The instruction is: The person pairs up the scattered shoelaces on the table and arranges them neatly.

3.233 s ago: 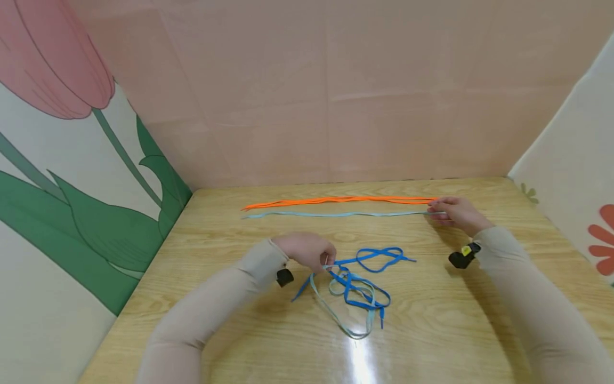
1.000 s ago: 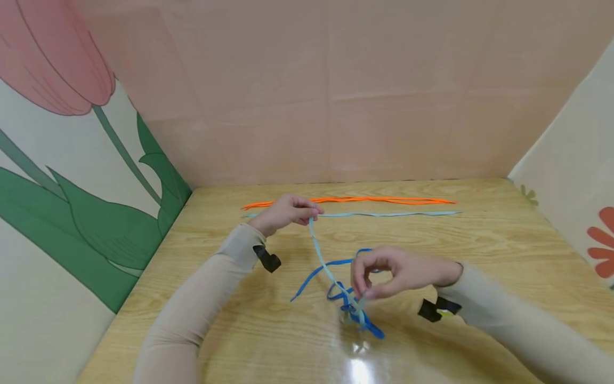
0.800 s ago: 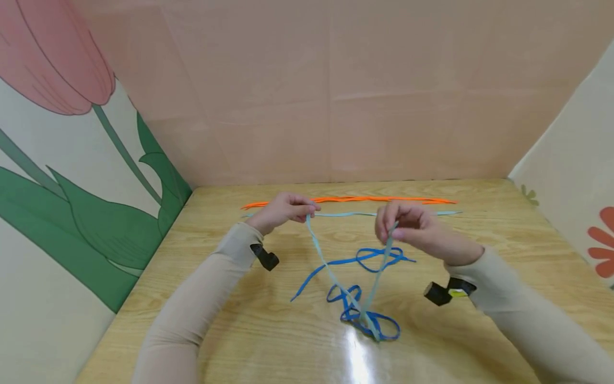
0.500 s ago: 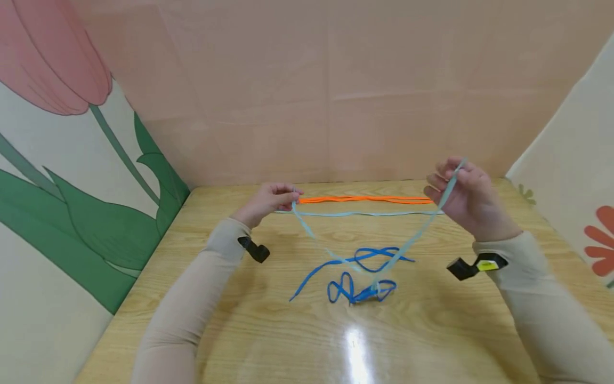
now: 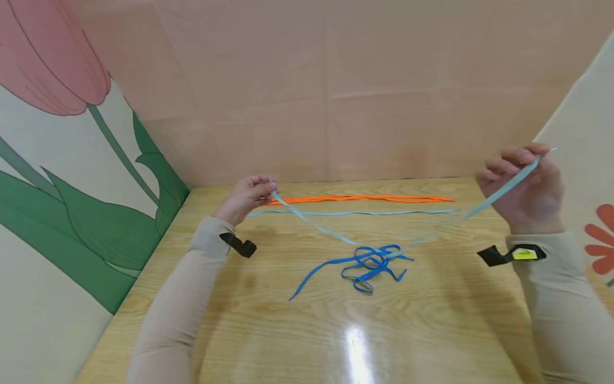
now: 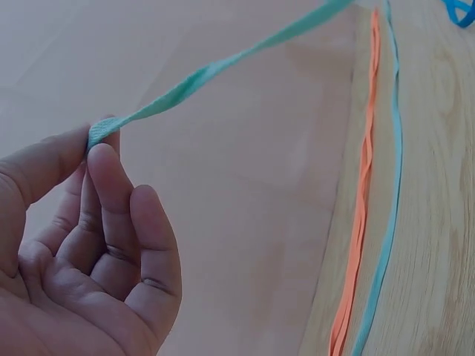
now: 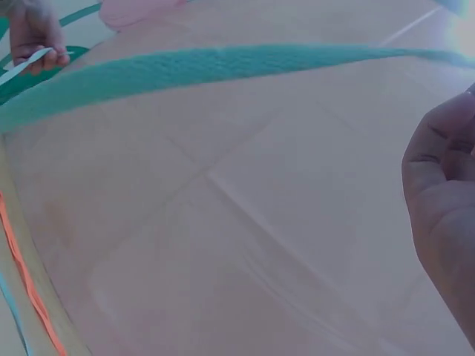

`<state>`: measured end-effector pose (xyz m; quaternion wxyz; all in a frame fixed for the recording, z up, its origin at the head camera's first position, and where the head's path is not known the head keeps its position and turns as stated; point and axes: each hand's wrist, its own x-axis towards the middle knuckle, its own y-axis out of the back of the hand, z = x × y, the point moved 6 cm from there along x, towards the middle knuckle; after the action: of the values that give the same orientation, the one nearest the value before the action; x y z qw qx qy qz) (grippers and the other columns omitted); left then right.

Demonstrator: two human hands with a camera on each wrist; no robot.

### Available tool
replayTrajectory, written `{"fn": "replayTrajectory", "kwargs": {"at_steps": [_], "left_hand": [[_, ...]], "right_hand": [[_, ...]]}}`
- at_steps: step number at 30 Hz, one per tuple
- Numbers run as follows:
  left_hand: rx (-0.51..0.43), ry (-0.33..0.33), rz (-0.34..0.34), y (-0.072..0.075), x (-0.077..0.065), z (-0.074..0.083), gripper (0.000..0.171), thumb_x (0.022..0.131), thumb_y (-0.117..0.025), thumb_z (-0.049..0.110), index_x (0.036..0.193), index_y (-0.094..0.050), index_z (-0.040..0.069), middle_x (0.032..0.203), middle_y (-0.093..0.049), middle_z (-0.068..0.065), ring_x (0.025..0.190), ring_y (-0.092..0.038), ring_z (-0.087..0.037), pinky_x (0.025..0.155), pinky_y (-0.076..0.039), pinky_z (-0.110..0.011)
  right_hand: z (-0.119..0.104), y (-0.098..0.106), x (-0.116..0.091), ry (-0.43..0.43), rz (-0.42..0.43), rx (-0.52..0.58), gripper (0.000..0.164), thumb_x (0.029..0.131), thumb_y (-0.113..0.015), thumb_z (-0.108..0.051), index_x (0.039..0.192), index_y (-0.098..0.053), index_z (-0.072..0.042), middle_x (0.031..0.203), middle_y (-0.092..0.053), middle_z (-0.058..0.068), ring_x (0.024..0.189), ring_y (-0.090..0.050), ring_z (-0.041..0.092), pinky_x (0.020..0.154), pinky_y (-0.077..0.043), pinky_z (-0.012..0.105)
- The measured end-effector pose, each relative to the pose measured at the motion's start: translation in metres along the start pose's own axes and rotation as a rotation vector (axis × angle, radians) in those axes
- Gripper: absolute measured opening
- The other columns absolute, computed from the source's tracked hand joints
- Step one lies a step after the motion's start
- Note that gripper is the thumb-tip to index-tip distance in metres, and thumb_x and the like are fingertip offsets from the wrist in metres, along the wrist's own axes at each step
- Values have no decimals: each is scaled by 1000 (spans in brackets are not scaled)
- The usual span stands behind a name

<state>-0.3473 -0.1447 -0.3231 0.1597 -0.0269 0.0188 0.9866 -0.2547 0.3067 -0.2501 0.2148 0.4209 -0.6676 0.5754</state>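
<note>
My left hand [image 5: 243,198] pinches one end of a flat light-blue shoelace [image 5: 316,225] between thumb and fingers, plain in the left wrist view. Raised at the right, my right hand [image 5: 527,192] grips the same lace near its other end. The lace sags between the hands; its right stretch is blurred. Its low point overlaps a looped blue shoelace [image 5: 363,291] at mid-table, which has shifted along with it. A second blue shoelace [image 5: 326,264], with a loop at its right, lies on the table beneath. In the right wrist view the light-blue lace crosses the top.
Orange shoelaces [image 5: 355,198] lie straight together along the back of the wooden table [image 5: 268,330]. In front of them, parallel, lies another light-blue shoelace [image 5: 336,214]. A pink backdrop [image 5: 326,122] rises behind, with flower-printed side panels [image 5: 566,176] at both sides.
Both hands took up the light-blue lace's ends from the tangle. They have moved apart and up, the right farthest; the looped blue lace slid backward onto the other blue one.
</note>
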Motion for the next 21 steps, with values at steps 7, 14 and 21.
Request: {"fn": "replayTrajectory", "kwargs": {"at_steps": [7,14,21], "left_hand": [[-15,-16,24,13,-6,2,6,97,-60,16,97,-60,10,93,-67,0,72,-55,-12,70,-52,-22],[18,15,8,9,-5,-5,12,96,-62,16,100,-59,5,93,-65,-4,73,-56,-13,71,-52,-24],[111,51,-66,-4,1,-19,10,96,-60,14,102,-58,6,93,-65,-2,78,-58,-14,76,-53,-24]], "right_hand": [[-14,-7,-1,89,-39,40,21,86,-51,-1,103,-61,8,93,-62,27,75,-49,31,64,-28,30],[-12,24,-23,-260,68,-442,26,98,-31,12,109,-54,14,104,-61,23,93,-55,32,83,-44,36],[0,99,-100,-1324,192,-1443,15,98,-53,-9,109,-55,2,87,-61,0,71,-56,9,59,-46,25]]}}
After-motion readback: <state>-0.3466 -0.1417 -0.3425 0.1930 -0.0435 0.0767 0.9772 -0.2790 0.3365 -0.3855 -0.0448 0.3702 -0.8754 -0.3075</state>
